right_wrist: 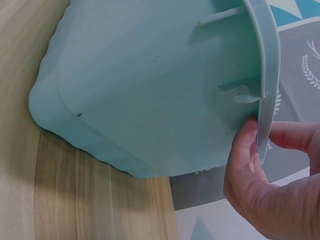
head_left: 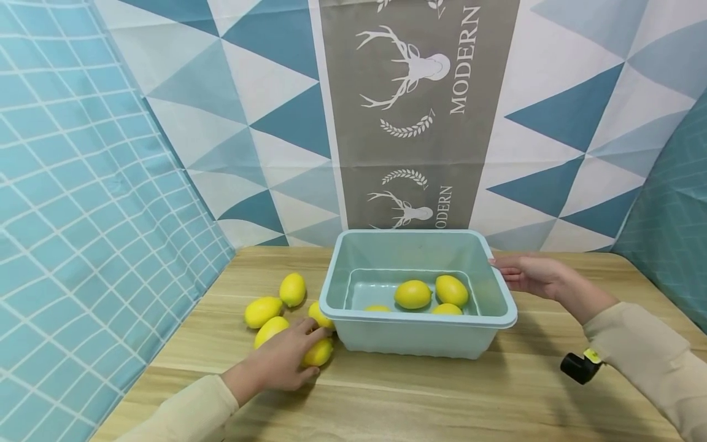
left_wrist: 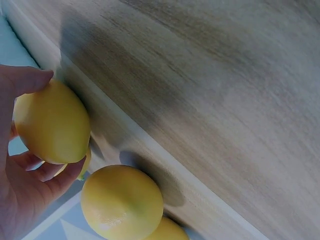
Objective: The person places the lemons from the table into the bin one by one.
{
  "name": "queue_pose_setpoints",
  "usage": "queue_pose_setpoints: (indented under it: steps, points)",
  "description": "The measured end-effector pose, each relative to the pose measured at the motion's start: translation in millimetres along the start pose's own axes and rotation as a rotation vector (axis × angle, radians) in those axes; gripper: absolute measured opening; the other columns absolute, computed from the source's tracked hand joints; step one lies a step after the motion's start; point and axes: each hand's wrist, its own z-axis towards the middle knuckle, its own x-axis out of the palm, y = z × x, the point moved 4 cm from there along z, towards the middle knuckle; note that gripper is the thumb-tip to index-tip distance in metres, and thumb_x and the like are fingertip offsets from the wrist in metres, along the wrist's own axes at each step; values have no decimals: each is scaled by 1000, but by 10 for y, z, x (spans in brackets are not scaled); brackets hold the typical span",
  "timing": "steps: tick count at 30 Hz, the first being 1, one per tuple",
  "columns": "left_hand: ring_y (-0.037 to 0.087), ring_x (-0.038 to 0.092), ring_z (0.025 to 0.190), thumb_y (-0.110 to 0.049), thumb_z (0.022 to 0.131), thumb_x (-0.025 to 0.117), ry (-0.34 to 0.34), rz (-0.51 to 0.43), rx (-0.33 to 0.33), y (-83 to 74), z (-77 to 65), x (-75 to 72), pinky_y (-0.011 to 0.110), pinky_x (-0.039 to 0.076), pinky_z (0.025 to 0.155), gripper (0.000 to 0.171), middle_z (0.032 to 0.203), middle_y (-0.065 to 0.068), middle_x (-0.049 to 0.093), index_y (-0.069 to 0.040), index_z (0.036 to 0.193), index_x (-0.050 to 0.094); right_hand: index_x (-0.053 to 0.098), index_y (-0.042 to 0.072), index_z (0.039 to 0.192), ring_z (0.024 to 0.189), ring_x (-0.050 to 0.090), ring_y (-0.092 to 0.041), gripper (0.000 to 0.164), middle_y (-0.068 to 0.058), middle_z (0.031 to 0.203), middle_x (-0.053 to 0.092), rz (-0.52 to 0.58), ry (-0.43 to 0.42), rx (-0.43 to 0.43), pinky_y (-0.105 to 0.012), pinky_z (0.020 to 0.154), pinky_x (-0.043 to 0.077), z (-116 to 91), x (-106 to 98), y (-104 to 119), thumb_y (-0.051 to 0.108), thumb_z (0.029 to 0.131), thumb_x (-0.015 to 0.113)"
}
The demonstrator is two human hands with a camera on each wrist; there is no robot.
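My left hand (head_left: 284, 359) has its thumb and fingers curled round a yellow lemon (head_left: 318, 353) beside the bin's left side. In the left wrist view that lemon (left_wrist: 55, 125) sits between thumb and fingertips, close to the wooden surface. Other lemons (head_left: 263, 312) lie loose around this hand, one of them (head_left: 320, 315) by the bin wall. A pale blue-green plastic bin (head_left: 414, 336) stands upright with several lemons (head_left: 413, 294) inside, some partly hidden by its front rim. My right hand (head_left: 533, 276) pinches the bin's right rim, thumb on one side and fingers under it (right_wrist: 270, 90).
The wooden table (head_left: 420, 399) carries everything. A patterned cloth (head_left: 287, 135) hangs behind it, and a blue checked cloth (head_left: 83, 202) borders the left. A small black device (head_left: 580, 368) is attached at the right wrist.
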Motion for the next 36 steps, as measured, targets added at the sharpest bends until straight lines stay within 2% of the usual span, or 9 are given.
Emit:
queue_pose_setpoints:
  steps: [9, 18, 25, 33, 36]
  points:
    - [17, 54, 102, -27, 76, 76, -22, 21, 2, 0, -1, -34, 37, 53, 84, 58, 116, 3, 55, -16, 127, 53, 65, 19, 91, 83, 61, -4, 10, 8, 89, 64, 16, -1, 4, -19, 82, 56, -46, -10, 45, 20, 96, 56]
    - [13, 52, 91, -28, 73, 77, -45, 33, -9, 7, -16, -87, 34, 52, 79, 57, 110, 2, 55, -15, 124, 55, 67, 22, 92, 85, 62, -3, 13, 10, 93, 64, -10, -14, -34, -17, 82, 55, -40, -9, 18, 20, 97, 54]
    - [9, 49, 80, -28, 73, 77, -29, 27, -10, 6, -19, -159, 28, 50, 72, 56, 105, 1, 52, -14, 123, 55, 68, 24, 89, 85, 62, -3, 15, 10, 92, 65, -4, -22, -34, -17, 82, 55, -37, 0, -11, 20, 97, 56]
    - [10, 51, 81, -27, 74, 78, -34, 41, 1, 36, -33, -244, 32, 52, 76, 56, 107, 3, 53, -13, 123, 55, 65, 21, 94, 86, 62, -2, 11, 10, 95, 64, -11, -20, -56, -17, 82, 55, -24, -11, -9, 19, 97, 55]
    - [10, 50, 84, -28, 73, 78, -23, 44, -2, 56, -58, -284, 30, 51, 75, 54, 105, 1, 53, -13, 121, 57, 64, 20, 96, 86, 63, -2, 10, 10, 95, 64, -1, -10, -62, -17, 82, 55, -23, 8, -27, 17, 97, 55]
